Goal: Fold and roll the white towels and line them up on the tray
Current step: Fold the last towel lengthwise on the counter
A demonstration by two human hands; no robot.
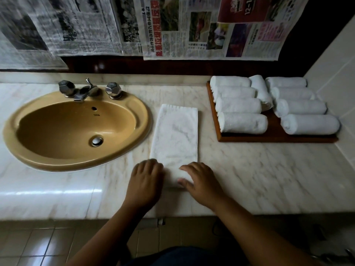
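Towel (pixel 174 139) lay as folded strip on counter (pixel 259 169), between sink (pixel 143 120) and tray (pixel 272 138); left hand (pixel 147 179), right hand (pixel 201 183) curled fingers round near end; roll likely just begun; needed tight start, even pressure, square edges.

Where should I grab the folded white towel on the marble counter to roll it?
Take the folded white towel by its near short edge, from the marble counter's front, where your left hand and right hand hold it. It lies flat, a long strip running away from you.

Dim, soft-focus wide-angle view; glare on countertop (pixel 57 192).
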